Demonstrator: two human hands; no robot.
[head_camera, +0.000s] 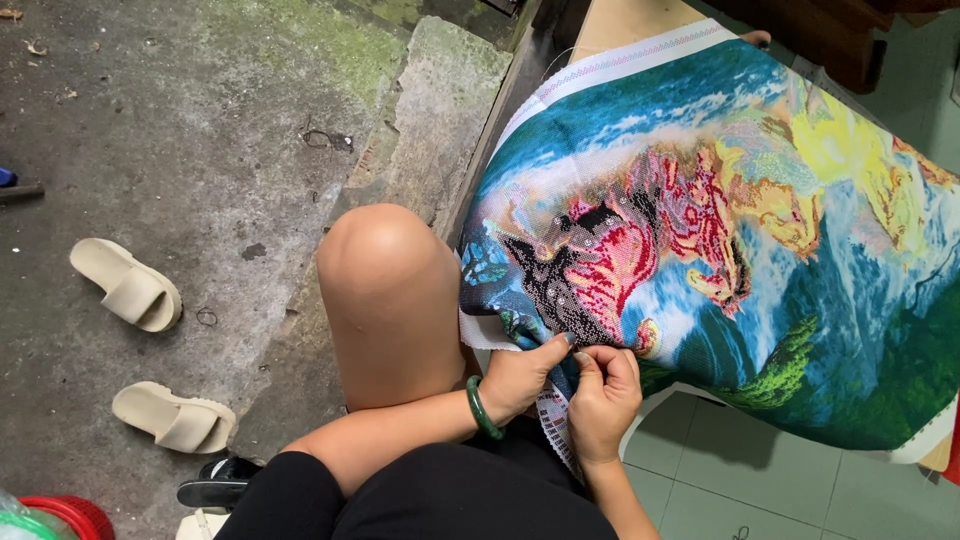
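Cross-stitch canvas (720, 240): large, multicoloured, draped over wooden frame, lower edge by raised knee (392, 300) for close work. Left hand (522, 376), right hand (603, 398): both pinching canvas edge, fingertips meeting. 2 beige slippers (130, 285) on concrete floor (180, 130).

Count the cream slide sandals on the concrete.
2: one cream sandal at far left, another cream sandal below it. A pale shape at the bottom edge may be a third.
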